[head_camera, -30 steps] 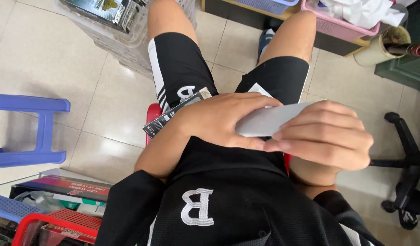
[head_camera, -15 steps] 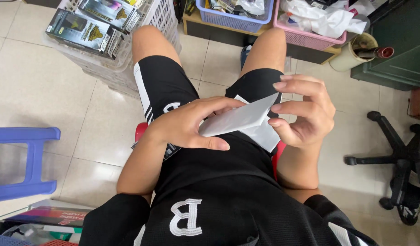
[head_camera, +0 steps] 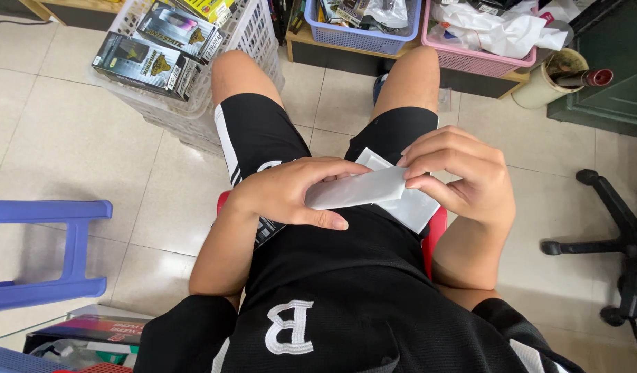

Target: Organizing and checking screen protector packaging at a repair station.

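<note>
The tiled floor [head_camera: 70, 138] filled most of the view, and the seated person's black shorts [head_camera: 263, 138] and black shirt [head_camera: 346, 304] took the middle and the 6 o'clock part of it. At 9 o'clock stood a blue plastic stool [head_camera: 49, 255], and at 3 o'clock the black base of an office chair [head_camera: 609, 228] with its wheels. At 11 o'clock a white plastic basket [head_camera: 242, 41] held several dark printed boxes [head_camera: 142, 62]. At 12 o'clock a purple basket [head_camera: 374, 34] stood on a low shelf, and just beside it, toward 1 o'clock, a pink basket [head_camera: 484, 59] was full of white plastic bags. Near 2 o'clock there was a cream bucket [head_camera: 539, 86] with a dark bottle lying across its top. Under the person a red seat [head_camera: 437, 231] showed at the edges of the shorts. In the centre the left hand [head_camera: 284, 193] held a flat grey-white packet [head_camera: 356, 190] by its left end, with the fingers curled over the top and the thumb pressed under it. The right hand [head_camera: 463, 173] gripped the right end of the same packet, the fingertips [head_camera: 415, 181] pinched closed on its edge. The packet was almost level, above the lap. Below it a flat white sheet [head_camera: 408, 207] rested on the right thigh, partly covered by the packet; I could not tell if the two touched.
</note>
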